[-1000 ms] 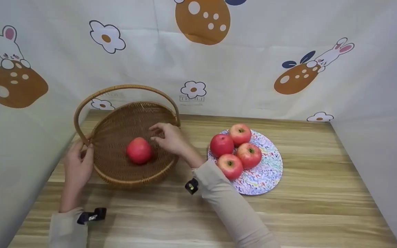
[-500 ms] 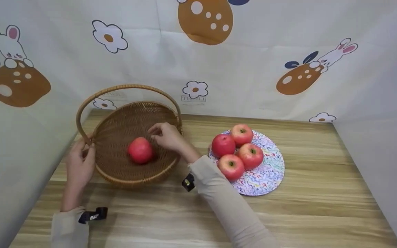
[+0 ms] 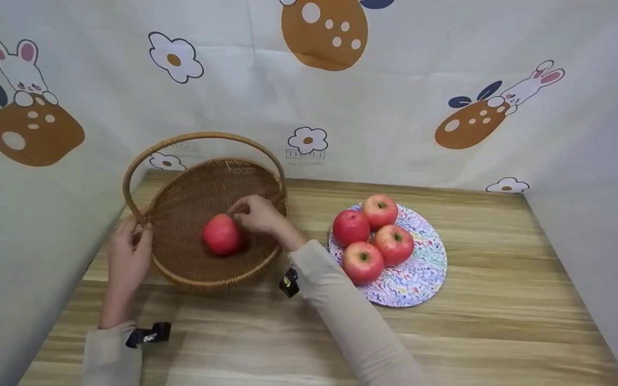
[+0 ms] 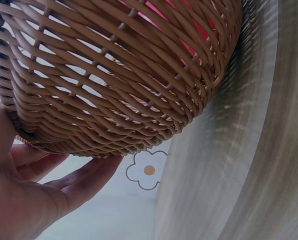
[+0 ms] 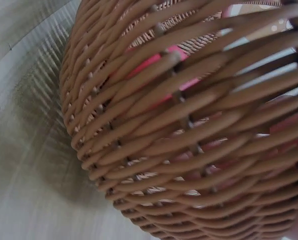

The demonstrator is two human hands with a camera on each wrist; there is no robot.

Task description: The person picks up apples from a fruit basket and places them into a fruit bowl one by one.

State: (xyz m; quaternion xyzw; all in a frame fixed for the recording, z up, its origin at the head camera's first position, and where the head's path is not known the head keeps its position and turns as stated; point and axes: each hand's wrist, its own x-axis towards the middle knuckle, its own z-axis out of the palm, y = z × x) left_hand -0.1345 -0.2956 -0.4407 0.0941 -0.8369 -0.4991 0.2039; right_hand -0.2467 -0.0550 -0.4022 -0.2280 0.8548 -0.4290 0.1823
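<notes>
A brown wicker basket [image 3: 218, 187] with a tall arched handle stands on the wooden table, and one red apple [image 3: 222, 235] lies inside it. My left hand [image 3: 129, 252] holds the basket's left rim at the foot of the handle, thumb toward the inside. In the left wrist view, the left hand's fingers [image 4: 91, 180] lie against the outside of the weave. Over the basket, my right hand [image 3: 260, 215] hovers with loosely bent fingers, its fingertips close to the apple's upper right; whether they touch it I cannot tell. The weave mostly hides this hand in the right wrist view.
Right of the basket, a round multicoloured patterned mat [image 3: 416, 268] bears several red apples [image 3: 394, 245]. Printed cloth walls [image 3: 384, 107] enclose the table [image 3: 502, 300] at the back and both sides.
My right hand has shifted slightly down toward the apple in the basket, narrowing the gap. The left hand keeps its hold. The whole head view has drifted a little.
</notes>
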